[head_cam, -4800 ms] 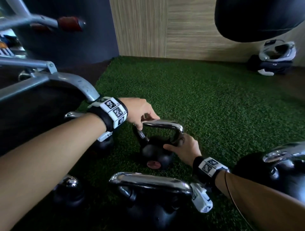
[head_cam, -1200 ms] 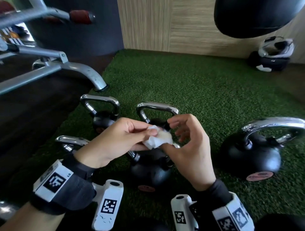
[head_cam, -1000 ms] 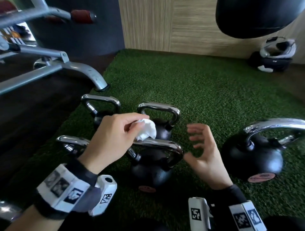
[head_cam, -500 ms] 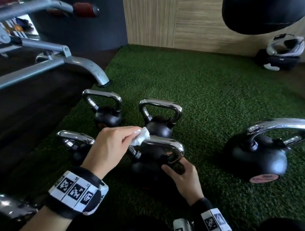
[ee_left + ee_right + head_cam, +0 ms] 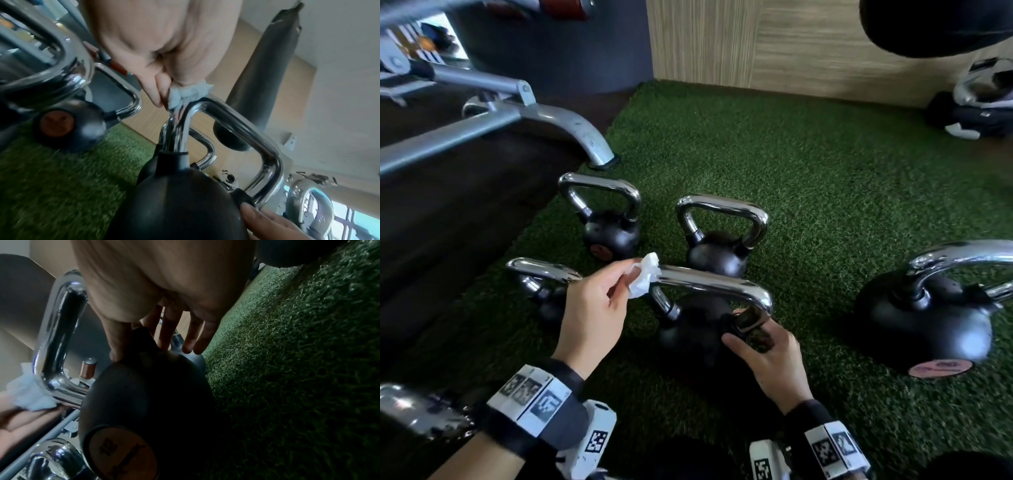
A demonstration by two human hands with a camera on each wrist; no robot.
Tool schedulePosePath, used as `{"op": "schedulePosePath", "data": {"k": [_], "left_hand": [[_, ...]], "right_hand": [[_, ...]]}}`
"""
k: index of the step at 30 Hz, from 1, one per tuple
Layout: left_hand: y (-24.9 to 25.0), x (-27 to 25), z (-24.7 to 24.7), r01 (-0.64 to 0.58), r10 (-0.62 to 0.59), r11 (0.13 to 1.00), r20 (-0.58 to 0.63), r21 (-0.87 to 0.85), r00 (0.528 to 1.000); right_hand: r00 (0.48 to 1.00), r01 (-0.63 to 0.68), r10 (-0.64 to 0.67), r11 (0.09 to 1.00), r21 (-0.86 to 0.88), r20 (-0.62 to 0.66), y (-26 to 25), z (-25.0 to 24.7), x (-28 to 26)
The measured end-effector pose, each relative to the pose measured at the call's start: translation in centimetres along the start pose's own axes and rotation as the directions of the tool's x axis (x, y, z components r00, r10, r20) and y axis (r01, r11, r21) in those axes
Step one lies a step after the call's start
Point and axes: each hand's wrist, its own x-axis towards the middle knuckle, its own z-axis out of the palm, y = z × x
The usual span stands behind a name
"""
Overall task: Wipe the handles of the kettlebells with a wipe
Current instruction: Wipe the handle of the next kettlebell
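— Where's the wipe right now?

— Bunched in my left hand (image 5: 595, 308), pinched between thumb and fingertips, and pressed on the left end of the chrome handle (image 5: 714, 282) of the near kettlebell (image 5: 690, 334). The wrist view shows the wipe (image 5: 190, 94) sitting right on the bend where the top bar turns down into the post, so I judge I'm starting the stroke at that corner.

— And your right?

— My right hand (image 5: 770, 356) is low at the other post, thumb and fingers laid against the ball and the base of the handle. The fingers (image 5: 170, 332) look fairly straight and spread — more a bracing touch than a grip. I'd say it's there to stop the bell rocking on the green turf (image 5: 825, 178) while I rub.

— The others?

— Two smaller kettlebells (image 5: 719, 236) stand just behind, one to the left is half hidden by my wrist, and a big one (image 5: 924, 315) sits well apart on the right. I can't tell which are already wiped.
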Motion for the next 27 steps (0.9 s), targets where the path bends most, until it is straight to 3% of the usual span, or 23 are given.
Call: {"op": "schedulePosePath", "data": {"k": [3, 11, 15, 19, 21, 25, 27], "left_hand": [[-1.5, -0.8, 0.5, 0.100, -0.098, 0.995, 0.054, -0.029, 0.994], [-2.4, -2.6, 1.6, 0.079, -0.082, 0.994, 0.034, 0.070, 0.996], [-2.7, -4.1, 3.3, 0.143, -0.154, 0.987, 0.165, 0.076, 0.974], [-2.7, -4.3, 2.4, 0.295, -0.224, 0.943, 0.357, -0.156, 0.907], [-2.6, -4.4, 2.1, 0.303, -0.212, 0.939, 0.419, -0.163, 0.883], [-2.7, -3.5, 2.8, 0.213, -0.187, 0.973, 0.241, -0.086, 0.952], [-3.0, -2.8, 3.2, 0.152, -0.143, 0.988, 0.211, -0.028, 0.967]], "right_hand": [[1.000, 0.011, -0.011, 1.000, 0.010, 0.002, -0.2, -0.1, -0.1], [0.999, 0.045, -0.044, 0.999, -0.009, 0.012, -0.4, -0.2, -0.1], [0.999, 0.008, -0.008, 1.000, 0.018, 0.034, 0.0, -0.2, 0.2], [0.998, -0.016, 0.015, 1.000, 0.023, 0.053, 0.1, -0.2, 0.5], [0.998, -0.018, 0.018, 1.000, 0.007, 0.060, -0.1, -0.4, 0.6], [0.997, -0.034, 0.038, 0.998, -0.058, 0.060, -0.3, -1.2, 0.5], [0.999, -0.014, 0.018, 0.994, -0.113, 0.035, -0.6, -1.7, 0.2]]}}
